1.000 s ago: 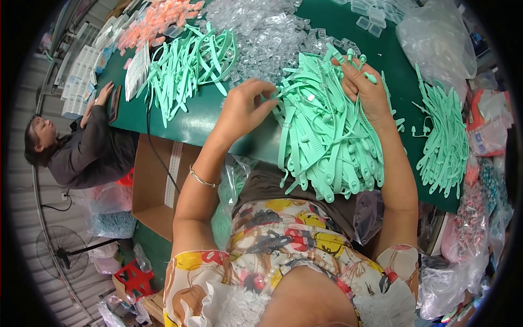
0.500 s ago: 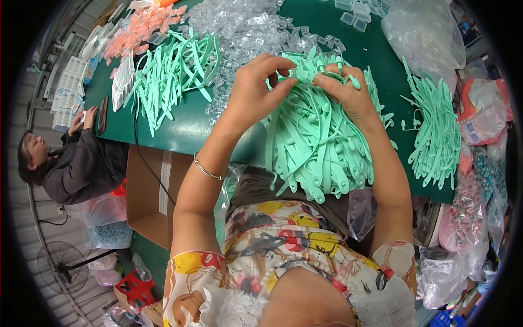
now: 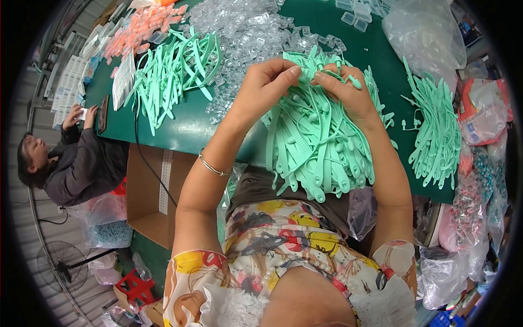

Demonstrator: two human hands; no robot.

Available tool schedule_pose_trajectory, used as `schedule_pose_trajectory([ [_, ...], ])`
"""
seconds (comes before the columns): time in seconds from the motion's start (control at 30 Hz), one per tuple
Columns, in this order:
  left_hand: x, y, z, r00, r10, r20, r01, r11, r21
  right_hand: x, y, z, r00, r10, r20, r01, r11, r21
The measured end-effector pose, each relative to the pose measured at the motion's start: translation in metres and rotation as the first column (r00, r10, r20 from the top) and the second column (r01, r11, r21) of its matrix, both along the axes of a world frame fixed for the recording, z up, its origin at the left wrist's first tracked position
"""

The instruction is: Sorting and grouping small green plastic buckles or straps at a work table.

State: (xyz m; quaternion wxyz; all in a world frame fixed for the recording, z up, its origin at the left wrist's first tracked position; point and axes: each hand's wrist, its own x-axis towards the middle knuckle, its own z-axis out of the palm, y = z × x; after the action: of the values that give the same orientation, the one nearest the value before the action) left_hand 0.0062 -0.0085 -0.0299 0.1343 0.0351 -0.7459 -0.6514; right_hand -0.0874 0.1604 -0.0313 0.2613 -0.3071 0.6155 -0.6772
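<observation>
My left hand (image 3: 268,87) is closed in a pinch, thumb against fingers, on a mint-green strap end. Close beside it, my right hand (image 3: 349,92) pinches the same ridged mint-green strap (image 3: 306,72). A green piece with a rounded plug tip (image 3: 356,83) sticks out by the right hand's fingers. The fingers partly hide what lies between the two hands. Under both hands spreads a big heap of mint-green straps (image 3: 321,147), many with ridges and holes, hanging over the table's near edge.
Small clear plastic pieces (image 3: 245,41) lie heaped beyond my left hand. Another bunch of green straps (image 3: 166,76) is at left, a third bunch (image 3: 433,131) at right. Orange pieces (image 3: 141,30) sit at far left, a clear bag (image 3: 422,35) at far right. A co-worker (image 3: 81,155) sits left.
My left hand has shifted slightly right and its thumb has come up over the strap, closer to the right hand. The right hand has barely moved.
</observation>
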Motion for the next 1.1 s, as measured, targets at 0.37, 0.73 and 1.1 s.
schedule_pose_trajectory([
  [0.37, -0.010, 0.009, -0.001, 0.998, 0.001, 0.060, 0.009, 0.987, -0.163, 0.000, -0.005, -0.012, 0.986, -0.084, -0.141, 0.080, 0.996, -0.035],
  [0.73, -0.003, -0.002, -0.007, 0.995, 0.093, 0.033, -0.095, 0.992, 0.079, -0.012, 0.001, -0.011, 0.995, 0.046, -0.093, -0.049, 0.998, -0.030],
  [1.1, -0.005, -0.020, -0.018, 0.985, 0.137, 0.100, -0.127, 0.986, -0.106, -0.020, 0.004, -0.004, 0.993, -0.037, -0.108, 0.042, 0.998, 0.040],
])
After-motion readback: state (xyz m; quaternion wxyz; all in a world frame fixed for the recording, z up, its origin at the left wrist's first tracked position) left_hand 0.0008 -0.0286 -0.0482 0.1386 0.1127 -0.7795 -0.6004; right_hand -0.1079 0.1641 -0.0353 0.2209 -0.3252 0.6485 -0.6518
